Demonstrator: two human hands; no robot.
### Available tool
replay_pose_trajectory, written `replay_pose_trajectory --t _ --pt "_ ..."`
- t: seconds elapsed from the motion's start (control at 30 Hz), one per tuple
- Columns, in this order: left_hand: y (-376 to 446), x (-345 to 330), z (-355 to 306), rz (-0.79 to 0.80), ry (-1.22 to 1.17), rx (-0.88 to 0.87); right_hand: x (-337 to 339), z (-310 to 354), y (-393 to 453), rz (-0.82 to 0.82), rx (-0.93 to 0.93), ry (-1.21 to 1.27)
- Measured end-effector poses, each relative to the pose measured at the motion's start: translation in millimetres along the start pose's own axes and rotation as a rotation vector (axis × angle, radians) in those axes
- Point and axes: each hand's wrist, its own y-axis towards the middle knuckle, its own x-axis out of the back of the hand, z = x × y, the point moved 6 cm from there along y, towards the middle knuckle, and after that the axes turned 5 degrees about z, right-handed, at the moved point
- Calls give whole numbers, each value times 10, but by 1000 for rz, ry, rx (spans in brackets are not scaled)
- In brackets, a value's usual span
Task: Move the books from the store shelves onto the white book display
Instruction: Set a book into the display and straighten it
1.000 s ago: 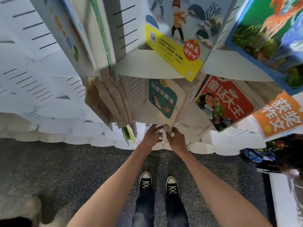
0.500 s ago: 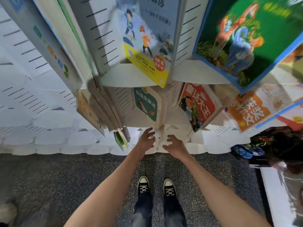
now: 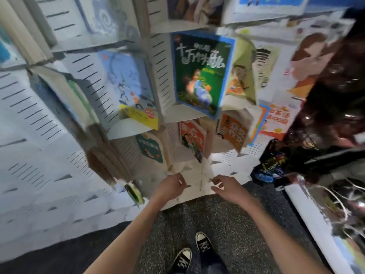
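Both hands sit low at the foot of the white book display, on either side of its central upright. The left hand has its fingers curled in toward the bottom ledge, the right hand mirrors it just across the upright, and the two are close together but not touching. The blur hides whether either one actually pinches the white ledge or only rests against it, so I cannot tell their grip; neither holds a book.

The books already stand in the display's pockets above the hands. On the lowest tier, the teal book leans in the pocket just above the left hand, and the red book stands in the next pocket, just above and between the two hands. Beside it to the right is the orange book. Higher up, the green book fills a pocket on the middle tier, with the book with the yellow band to its left. All stand upright or slightly tilted, with their long axes running up the display, covers facing out.

Judging by this, the hands are probably steadying or turning the display by its base, not placing a book. No loose book is within reach, so any further one would have to be fetched from the store shelves, which I cannot clearly make out here. Below, the speckled floor and a pair of black sneakers show.
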Motion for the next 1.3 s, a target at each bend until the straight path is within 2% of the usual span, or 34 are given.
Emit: replay_pose_trajectory --t 0.27,0.47,0.67,0.9,1.07,1.3 --pt "-444 -375 -1136 64 369 -334 208 -587 -1542 -274 -221 -39" --pt "-1176 -1358 -2501 148 690 -680 -14 -1282 -3323 -505 -443 57" --pt "-2363 -2696 -3584 236 858 -972 -701 -2108 -5341 -634 -717 123" --pt "-4048 -4500 -4435 328 954 -1257 -1905 -2985 -7755 -783 -984 218" --pt "-5179 -5560 -4810 411 970 -1335 -2643 -3388 -9076 -819 -1097 266" --pt "-6273 -6788 -5400 428 1007 -1461 -3164 -4022 -10462 -919 -1170 332"
